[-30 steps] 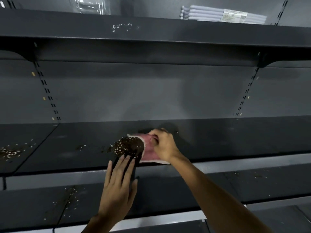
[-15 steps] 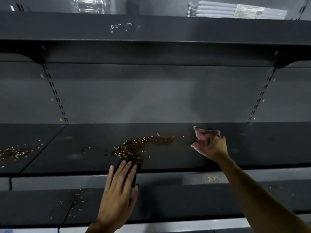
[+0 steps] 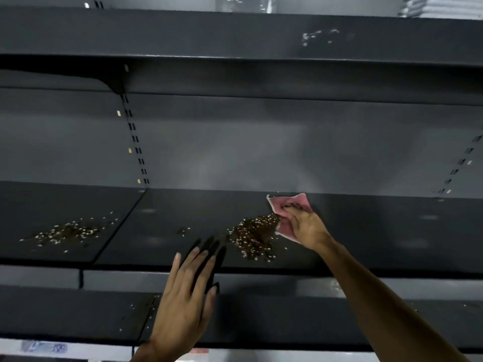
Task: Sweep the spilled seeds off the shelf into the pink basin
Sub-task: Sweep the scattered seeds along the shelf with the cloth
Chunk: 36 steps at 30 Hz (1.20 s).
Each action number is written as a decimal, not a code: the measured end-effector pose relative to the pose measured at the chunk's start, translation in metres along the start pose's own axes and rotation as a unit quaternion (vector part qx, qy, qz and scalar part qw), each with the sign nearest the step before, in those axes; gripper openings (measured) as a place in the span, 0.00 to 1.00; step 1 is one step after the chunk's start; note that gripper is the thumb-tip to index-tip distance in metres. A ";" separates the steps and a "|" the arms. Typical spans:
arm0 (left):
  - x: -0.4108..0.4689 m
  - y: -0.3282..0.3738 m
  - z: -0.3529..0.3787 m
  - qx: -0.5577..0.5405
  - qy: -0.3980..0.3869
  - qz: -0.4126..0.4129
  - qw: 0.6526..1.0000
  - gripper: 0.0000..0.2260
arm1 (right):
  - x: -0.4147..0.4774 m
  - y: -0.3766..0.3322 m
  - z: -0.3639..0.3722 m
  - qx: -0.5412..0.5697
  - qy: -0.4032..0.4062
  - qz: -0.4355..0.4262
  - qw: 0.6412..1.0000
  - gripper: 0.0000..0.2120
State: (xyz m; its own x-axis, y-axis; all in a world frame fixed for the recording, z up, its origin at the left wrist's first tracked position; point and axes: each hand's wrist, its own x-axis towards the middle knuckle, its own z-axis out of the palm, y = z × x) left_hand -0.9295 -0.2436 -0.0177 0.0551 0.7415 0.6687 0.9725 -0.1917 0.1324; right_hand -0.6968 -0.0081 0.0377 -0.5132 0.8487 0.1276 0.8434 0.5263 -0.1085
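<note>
You had the pink cloth (image 3: 288,218) bunched in your right hand (image 3: 304,228), with your fingers pinched tight on it, and it sat flat on the shelf (image 3: 366,231) touching the right side of the big seed pile (image 3: 254,237). Your left hand (image 3: 187,296) was flat and wide, holding nothing, just in front of the pile and a little to its left, by the shelf's front edge. The pink basin was not in sight, so I could not tell where the seeds had to fall. To do this step well, I think you needed to press the cloth down flat and drag it slowly toward the pile, so no seeds slipped under it. A fast swipe could have sent seeds flying. Your open hand looked ready to be a wall or a cup at the edge next to the pile, and it had to stay close there. A second seed pile (image 3: 68,231) lay far to the left of the big pile, on the next shelf board. A few loose seeds (image 3: 146,309) sat on the lower shelf (image 3: 78,314), below the big pile, so some had already escaped.
</note>
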 end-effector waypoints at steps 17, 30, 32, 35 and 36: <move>-0.008 -0.054 -0.019 -0.032 0.009 0.051 0.998 0.20 | 0.012 -0.159 -0.005 0.213 0.006 -0.045 0.976 0.15; -0.014 -0.065 -0.023 -0.024 -0.034 0.064 0.997 0.21 | 0.000 -0.182 -0.048 0.249 0.013 -0.009 0.968 0.13; -0.015 -0.067 -0.022 -0.003 -0.060 0.065 0.996 0.23 | -0.009 -0.181 -0.061 0.230 0.033 -0.018 0.972 0.14; -0.014 -0.067 -0.022 -0.001 -0.076 0.053 0.996 0.24 | -0.018 -0.163 -0.076 0.203 0.069 0.007 0.977 0.15; -0.014 -0.066 -0.021 -0.005 -0.074 0.048 0.996 0.23 | -0.019 -0.150 -0.075 0.214 0.089 0.048 0.972 0.14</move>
State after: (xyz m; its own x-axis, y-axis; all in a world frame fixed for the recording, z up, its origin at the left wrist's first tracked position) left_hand -0.9989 -0.2547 -0.0199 0.1805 0.8063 0.5633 0.9592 -0.2710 0.0806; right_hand -0.8022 -0.1069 0.1253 -0.3674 0.8924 0.2618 0.7232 0.4512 -0.5229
